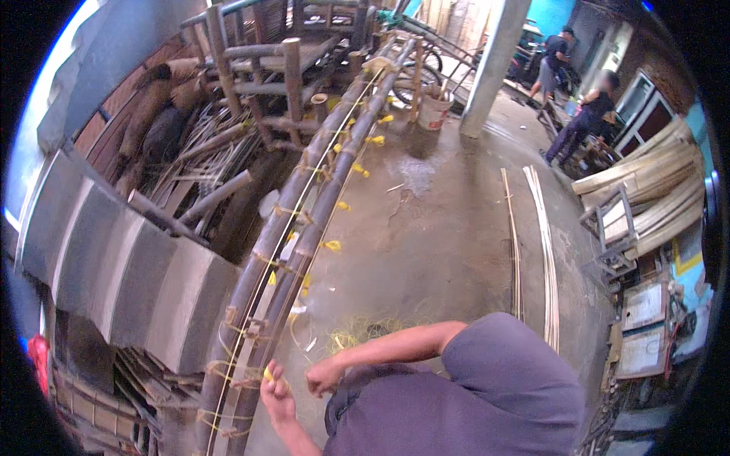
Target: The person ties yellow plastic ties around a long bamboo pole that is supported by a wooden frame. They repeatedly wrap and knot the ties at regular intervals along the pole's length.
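Observation:
My left hand (279, 395) is raised beside the near end of the long dark bamboo poles (262, 247), its fingers curled on a small yellow piece (268, 374), whose kind is too small to tell. Just to the right, my right hand (325, 377) is closed in front of my body, and what it holds, if anything, is hidden. The poles run side by side away from me, lashed with cord (247, 332). Yellow ties (331, 245) hang along their right side. Thin light strips lie lengthwise on top. Loose yellow-green strands (365, 331) lie tangled on the floor beyond my right forearm.
Corrugated sheets (129, 266) stand left, before a bamboo frame (293, 83) and stacked canes. Long thin strips (541, 251) lie on the floor at right. A bucket (435, 112) stands near a pillar (494, 68). Two people (589, 114) are at the far right, near bundled slats (661, 190).

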### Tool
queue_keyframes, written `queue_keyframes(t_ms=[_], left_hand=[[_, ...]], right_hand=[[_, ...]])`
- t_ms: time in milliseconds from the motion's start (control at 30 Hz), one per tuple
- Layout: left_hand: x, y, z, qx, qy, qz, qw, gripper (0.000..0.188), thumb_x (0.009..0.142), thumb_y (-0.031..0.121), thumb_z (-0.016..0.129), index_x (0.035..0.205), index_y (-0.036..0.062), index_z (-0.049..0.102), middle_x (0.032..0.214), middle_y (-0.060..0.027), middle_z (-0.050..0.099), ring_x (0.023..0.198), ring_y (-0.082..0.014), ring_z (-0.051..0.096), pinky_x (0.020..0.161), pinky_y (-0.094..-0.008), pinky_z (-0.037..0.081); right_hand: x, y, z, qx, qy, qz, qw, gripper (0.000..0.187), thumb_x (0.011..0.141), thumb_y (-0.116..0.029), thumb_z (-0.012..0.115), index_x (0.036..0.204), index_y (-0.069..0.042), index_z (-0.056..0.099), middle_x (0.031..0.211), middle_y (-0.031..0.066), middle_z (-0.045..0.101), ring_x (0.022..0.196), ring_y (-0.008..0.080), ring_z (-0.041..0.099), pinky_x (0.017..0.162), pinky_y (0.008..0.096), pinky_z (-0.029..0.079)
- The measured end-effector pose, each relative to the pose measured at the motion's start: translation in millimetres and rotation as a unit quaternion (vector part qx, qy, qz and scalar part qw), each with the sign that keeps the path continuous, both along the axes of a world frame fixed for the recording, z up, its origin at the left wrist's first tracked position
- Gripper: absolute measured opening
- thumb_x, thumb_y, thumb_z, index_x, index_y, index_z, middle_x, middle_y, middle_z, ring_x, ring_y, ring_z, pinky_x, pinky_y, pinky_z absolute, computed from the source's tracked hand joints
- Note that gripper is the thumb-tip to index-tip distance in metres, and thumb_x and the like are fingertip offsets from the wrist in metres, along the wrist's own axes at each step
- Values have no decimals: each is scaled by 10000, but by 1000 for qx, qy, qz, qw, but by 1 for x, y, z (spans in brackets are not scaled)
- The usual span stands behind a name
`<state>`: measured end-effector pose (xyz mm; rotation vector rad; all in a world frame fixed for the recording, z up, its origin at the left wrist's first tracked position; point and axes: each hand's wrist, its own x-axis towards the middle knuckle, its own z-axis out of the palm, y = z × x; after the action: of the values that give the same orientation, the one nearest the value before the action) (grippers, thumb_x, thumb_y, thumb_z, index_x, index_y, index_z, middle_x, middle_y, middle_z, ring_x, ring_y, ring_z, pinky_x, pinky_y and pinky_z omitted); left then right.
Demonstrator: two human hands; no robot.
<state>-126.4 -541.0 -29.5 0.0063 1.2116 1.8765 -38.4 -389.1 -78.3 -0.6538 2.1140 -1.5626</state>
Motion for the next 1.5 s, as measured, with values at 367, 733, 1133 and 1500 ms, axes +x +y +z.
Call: queue_keyframes(t_ms=[367, 733, 1133, 1500], left_hand=[[-25, -11, -1, -24, 69, -196, 978, 424, 737, -21, 449, 1157, -42, 508, 1005, -131, 624, 541, -79, 496, 490, -172, 396], [-22, -18, -6, -115, 258, -232, 931, 391, 742, -12, 478, 1128, -51, 524, 976, -137, 619, 645, -82, 534, 518, -188, 415], [-16, -5, 3, -176, 246, -217, 928, 431, 744, -10, 468, 1172, -55, 499, 949, -131, 650, 513, -112, 503, 508, -200, 443], [-20, -7, -20, -98, 203, -70, 972, 382, 724, -32, 476, 1101, -57, 541, 866, -118, 631, 552, -68, 504, 496, -166, 415]], right_hand=[[-11, 18, 27, -47, 18, -346, 937, 189, 740, -189, 563, 764, -11, 621, 671, 138, 611, 635, 223, 606, 586, 354, 482], [-11, 1, 37, -36, 76, -338, 937, 172, 747, -150, 521, 780, -23, 631, 669, 120, 629, 582, 199, 609, 554, 351, 480], [-16, 19, 19, -151, 40, -305, 939, 193, 801, -165, 515, 835, -13, 628, 626, 26, 571, 561, 132, 535, 517, 307, 433], [-17, 19, 16, -28, 89, -436, 895, 230, 852, -203, 488, 816, -20, 623, 640, 77, 609, 585, 167, 587, 562, 339, 471]])
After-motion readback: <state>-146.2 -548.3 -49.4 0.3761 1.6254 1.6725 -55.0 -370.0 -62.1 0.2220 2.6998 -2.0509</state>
